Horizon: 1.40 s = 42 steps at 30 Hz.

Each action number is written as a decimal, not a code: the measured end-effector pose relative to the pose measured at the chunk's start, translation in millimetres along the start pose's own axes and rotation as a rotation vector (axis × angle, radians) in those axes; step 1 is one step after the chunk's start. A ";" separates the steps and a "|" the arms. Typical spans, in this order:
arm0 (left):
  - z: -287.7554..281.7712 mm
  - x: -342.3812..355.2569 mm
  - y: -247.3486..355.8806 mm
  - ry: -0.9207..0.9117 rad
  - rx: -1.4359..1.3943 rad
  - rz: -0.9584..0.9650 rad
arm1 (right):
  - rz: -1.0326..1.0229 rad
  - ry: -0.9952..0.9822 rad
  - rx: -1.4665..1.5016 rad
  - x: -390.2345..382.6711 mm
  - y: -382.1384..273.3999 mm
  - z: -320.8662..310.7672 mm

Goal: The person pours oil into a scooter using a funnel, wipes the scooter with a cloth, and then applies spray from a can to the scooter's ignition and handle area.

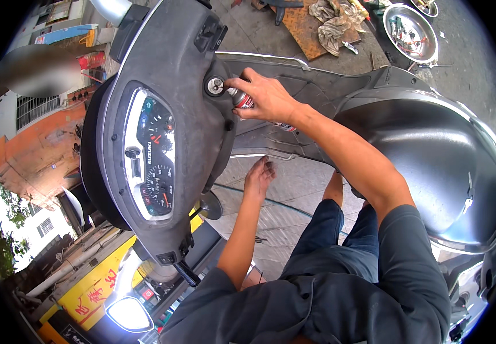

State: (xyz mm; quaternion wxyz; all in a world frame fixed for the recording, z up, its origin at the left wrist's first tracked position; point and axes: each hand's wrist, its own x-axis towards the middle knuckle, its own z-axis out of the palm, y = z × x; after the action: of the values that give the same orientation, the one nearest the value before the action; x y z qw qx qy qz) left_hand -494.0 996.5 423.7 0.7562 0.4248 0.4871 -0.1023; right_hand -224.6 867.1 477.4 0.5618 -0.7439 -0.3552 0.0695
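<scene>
The place is outdoors, with a paved floor (294, 195) under a grey scooter (374, 114). The right hand (265, 97) closes around a spray can (242, 100), whose nozzle is just beside the key lock (214, 86). The left hand (259, 175) hangs below it, fingers loosely together, holding nothing. Beyond the right hand lie rags (334, 23) and a metal bowl (411, 31) of tools. The can is mostly hidden by the fingers.
</scene>
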 end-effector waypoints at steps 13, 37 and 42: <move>-110.5 -73.6 -47.0 0.100 0.200 -0.139 | 0.065 -0.013 -0.006 -10.0 -5.5 -5.2; -196.4 -188.1 93.7 -0.012 0.231 0.264 | 0.212 0.625 0.261 -173.2 -139.0 34.0; -180.2 -210.1 137.5 -0.545 -0.108 0.313 | 0.118 0.646 0.018 -218.4 -220.5 36.6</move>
State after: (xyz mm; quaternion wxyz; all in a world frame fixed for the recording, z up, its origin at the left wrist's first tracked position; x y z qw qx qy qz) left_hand -638.9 1160.8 641.7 0.8868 0.4108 0.2002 -0.0686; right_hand -503.5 789.0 594.9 0.6470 -0.7419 -0.1142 -0.1343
